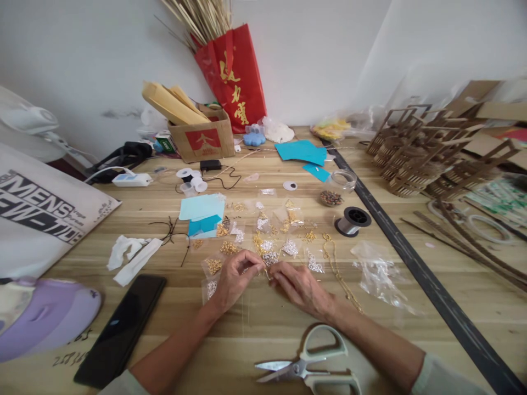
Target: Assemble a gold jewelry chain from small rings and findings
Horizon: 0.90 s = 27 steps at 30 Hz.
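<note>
Gold-colored bit is at the middle of the table, between the tips of the two hands. It is too small to tell just what it is. The left hand pinches one end with thumb and finger. The right hand has its fingers bent close together at the other end, but one cannot tell if they grip it.

Just past the hands lie little heaps of gold beads and silver bits. A gold chain lies to the right, with a clear plastic bag beside it. Farther off stands a spool of wire. Big scissors rest on the near side, blades pointing left. A black phone lies on the near left. Far away, a red bag full of straw leans at the wall.
</note>
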Available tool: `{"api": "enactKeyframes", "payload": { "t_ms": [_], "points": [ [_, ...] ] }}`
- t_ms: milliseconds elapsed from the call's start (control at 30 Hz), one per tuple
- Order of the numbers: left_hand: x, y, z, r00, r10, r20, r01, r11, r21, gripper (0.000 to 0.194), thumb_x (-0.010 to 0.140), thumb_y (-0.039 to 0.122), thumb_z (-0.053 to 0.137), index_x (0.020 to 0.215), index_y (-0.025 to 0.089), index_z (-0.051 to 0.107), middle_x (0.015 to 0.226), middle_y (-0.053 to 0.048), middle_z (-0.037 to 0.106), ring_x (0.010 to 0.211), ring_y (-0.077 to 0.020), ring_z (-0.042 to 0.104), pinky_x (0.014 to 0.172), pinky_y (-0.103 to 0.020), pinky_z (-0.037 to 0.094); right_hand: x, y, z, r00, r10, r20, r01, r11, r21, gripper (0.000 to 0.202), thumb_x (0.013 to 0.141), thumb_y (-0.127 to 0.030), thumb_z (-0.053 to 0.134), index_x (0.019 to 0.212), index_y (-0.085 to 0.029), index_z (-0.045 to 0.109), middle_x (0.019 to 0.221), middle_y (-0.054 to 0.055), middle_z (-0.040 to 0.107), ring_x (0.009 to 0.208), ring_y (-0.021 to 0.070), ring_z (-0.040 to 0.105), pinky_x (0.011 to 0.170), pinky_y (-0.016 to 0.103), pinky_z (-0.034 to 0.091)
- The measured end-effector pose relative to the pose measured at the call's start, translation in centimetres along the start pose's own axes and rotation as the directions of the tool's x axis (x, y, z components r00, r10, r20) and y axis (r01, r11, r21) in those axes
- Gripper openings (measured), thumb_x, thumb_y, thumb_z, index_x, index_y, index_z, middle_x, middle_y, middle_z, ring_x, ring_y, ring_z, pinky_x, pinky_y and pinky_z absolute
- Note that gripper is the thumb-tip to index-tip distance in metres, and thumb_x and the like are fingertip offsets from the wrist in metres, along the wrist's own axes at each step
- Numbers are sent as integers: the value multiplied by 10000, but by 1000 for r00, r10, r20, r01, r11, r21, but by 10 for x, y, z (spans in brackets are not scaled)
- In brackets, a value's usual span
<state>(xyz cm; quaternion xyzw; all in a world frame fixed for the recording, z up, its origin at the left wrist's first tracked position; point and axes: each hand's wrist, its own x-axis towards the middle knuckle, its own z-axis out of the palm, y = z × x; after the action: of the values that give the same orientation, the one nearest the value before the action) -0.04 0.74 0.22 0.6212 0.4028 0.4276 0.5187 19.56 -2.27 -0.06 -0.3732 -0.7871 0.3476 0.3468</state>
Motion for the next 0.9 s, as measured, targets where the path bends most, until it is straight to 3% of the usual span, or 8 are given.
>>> {"api": "enactKeyframes", "payload": {
  "t_ms": [133, 267, 400, 567, 733, 900],
  "points": [
    [0, 4, -1, 995, -58, 79, 62, 997, -38, 105, 820, 233, 629, 755, 153, 613, 926, -80, 698, 839, -179, 641, 756, -294, 494, 5, -4, -2, 998, -39, -43, 39, 999, -6, 174, 979, -199, 370, 901, -200, 526, 810, 32, 586, 739, 147, 570, 717, 274, 468],
    [0, 5, -1, 990, -102, 95, 108, 993, -55, 133, 827, 266, 624, 766, 150, 600, 878, -62, 693, 681, -135, 617, 661, -266, 486, 7, -8, -4, 993, -49, -112, 47, 999, -16, 183, 965, -201, 397, 853, -190, 541, 870, 66, 572, 819, 171, 563, 745, 300, 467],
    [0, 2, -1, 986, -107, 130, 112, 993, -32, 127, 835, 269, 623, 816, 144, 609, 815, -48, 672, 660, -129, 599, 641, -258, 482, 6, -5, -1, 991, 78, -112, -65, 991, 118, 156, 961, -240, 427, 886, -182, 550, 808, 41, 585, 643, 126, 576, 604, 254, 467],
    [0, -1, -2, 988, -50, 148, 48, 999, 18, 98, 798, 217, 662, 761, 135, 625, 843, -74, 670, 759, -166, 611, 703, -284, 486, 5, 0, 5, 957, 289, -15, -265, 897, 354, 198, 962, -340, 433, 952, -171, 536, 623, 9, 627, 527, 123, 590, 489, 213, 447],
    [1, -1, -1, 985, -36, 168, 33, 999, 19, 95, 785, 205, 674, 740, 130, 637, 802, -74, 665, 782, -182, 614, 732, -300, 480, 7, 0, 7, 938, 347, 28, -319, 823, 470, 290, 936, -445, 455, 948, -162, 518, 602, 23, 663, 506, 133, 614, 492, 230, 490],
    [1, 2, 0, 969, -137, 203, 152, 987, -59, 150, 790, 254, 669, 743, 126, 607, 766, -45, 641, 624, -124, 579, 608, -254, 466, 9, -1, 7, 938, 344, 35, -311, 796, 520, 339, 913, -501, 472, 913, -163, 507, 646, 38, 673, 529, 138, 630, 499, 241, 502]
  ]
}}
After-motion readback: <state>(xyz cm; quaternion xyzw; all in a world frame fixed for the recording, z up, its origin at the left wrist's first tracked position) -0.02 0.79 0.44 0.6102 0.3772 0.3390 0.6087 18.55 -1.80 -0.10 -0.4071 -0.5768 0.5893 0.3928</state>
